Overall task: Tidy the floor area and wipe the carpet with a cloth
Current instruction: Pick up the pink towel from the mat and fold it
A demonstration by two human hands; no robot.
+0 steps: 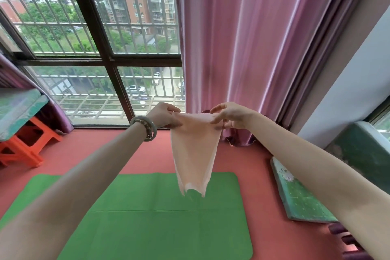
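Note:
A pale peach cloth (194, 152) hangs in the air in front of me, held by its top edge. My left hand (165, 116) pinches the left corner and my right hand (229, 115) pinches the right corner, both arms stretched forward. The cloth narrows downward and its lower tips dangle above the far edge of a green mat (147, 217), which lies flat on the red carpet (261, 207). My left wrist wears a pale bangle and a bead bracelet.
A large barred window (101, 48) fills the far wall, with a pink curtain (253, 48) to its right. An orange plastic stool (25, 145) under a padded board stands at left. A teal cushion (299, 196) lies on the carpet at right.

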